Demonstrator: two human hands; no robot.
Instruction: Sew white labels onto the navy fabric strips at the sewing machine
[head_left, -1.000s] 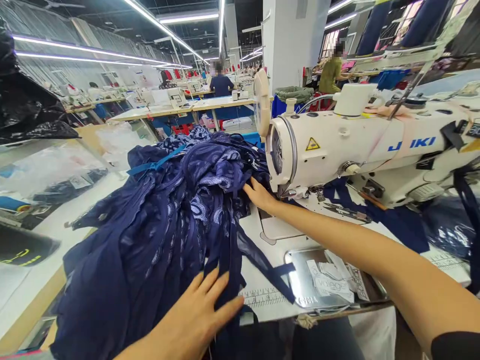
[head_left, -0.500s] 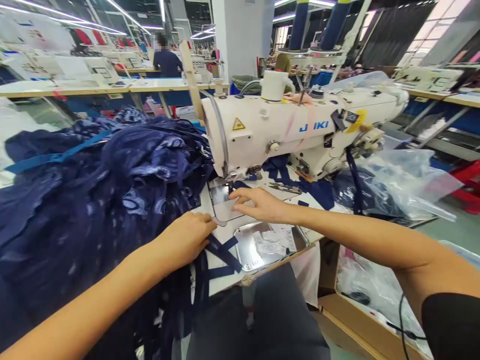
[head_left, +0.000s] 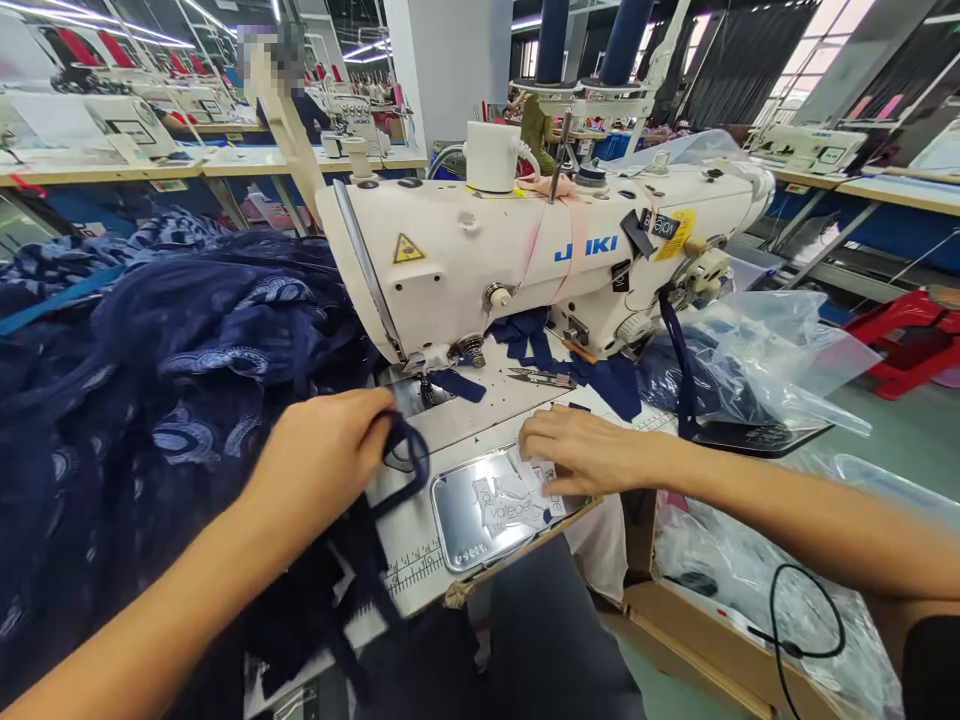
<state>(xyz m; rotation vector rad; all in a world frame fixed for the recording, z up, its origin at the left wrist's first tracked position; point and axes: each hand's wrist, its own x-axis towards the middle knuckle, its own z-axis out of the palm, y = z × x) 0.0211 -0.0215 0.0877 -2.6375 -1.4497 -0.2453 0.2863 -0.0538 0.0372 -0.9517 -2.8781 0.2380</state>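
My left hand is closed on a dark navy strap that loops out from a big heap of navy patterned fabric on the left of the sewing table. My right hand rests on a shallow metal tray, fingers bent down onto small white printed labels lying in it. A cream JUKI sewing machine stands just behind both hands, its needle area between them, with a small navy piece beside it.
Small snips and navy scraps lie under the machine arm. A clear plastic bag sits to the right, and a cardboard box with bags stands below the table edge. Other sewing stations and people are behind.
My right hand pulled back from the needle plate to the label tray. My left hand lifted the navy strap into a loop. The view swung left to right.
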